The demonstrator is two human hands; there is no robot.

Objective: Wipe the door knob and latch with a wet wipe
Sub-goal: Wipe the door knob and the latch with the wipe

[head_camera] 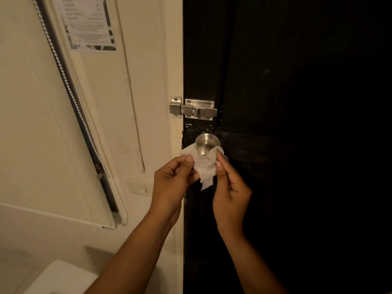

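A round steel door knob (206,143) sticks out of the dark door (297,124) near its left edge. Above it a steel slide latch (194,108) bridges the door and the cream frame. A white wet wipe (204,166) hangs just below the knob, its top edge touching the knob's underside. My left hand (172,181) pinches the wipe's left side and my right hand (230,187) pinches its right side, stretching it between them.
A cream wall (31,102) lies left of the door with a roller blind and its bead chain (70,85), a posted paper notice (89,24), a cable run (135,124) and a light switch (141,188). A white box (61,276) sits at the lower left.
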